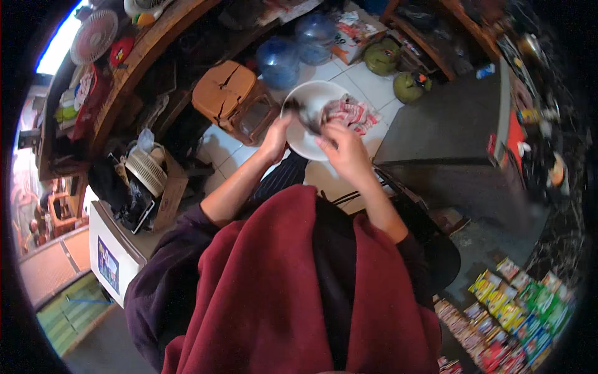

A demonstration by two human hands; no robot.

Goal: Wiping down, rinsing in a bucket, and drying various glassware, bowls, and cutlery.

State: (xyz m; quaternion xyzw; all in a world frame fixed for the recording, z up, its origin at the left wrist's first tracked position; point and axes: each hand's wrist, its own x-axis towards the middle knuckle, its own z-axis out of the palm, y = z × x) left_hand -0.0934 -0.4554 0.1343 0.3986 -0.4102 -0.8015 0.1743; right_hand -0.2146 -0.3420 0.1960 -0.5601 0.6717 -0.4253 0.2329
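A round white bowl (300,141) is in front of me, above the tiled floor. My left hand (278,138) is closed at its left rim, the thumb up along the edge and the other fingers mostly hidden. Over the inside of the bowl runs a dark, thin thing (306,116), smeared by motion; its kind cannot be made out. My right hand (342,148) reaches over the bowl's right side, fingers bent and closed against a crumpled red-and-white cloth (354,115). The cloth spreads past the right rim.
A cracked orange plastic stool (225,90) stands ahead on the left. Blue water jugs (278,62) and green gas cylinders (409,87) are farther off. A dark cabinet (445,118) rises at the right, with colourful packets (498,296) behind it. A cardboard box (169,201) is at my left.
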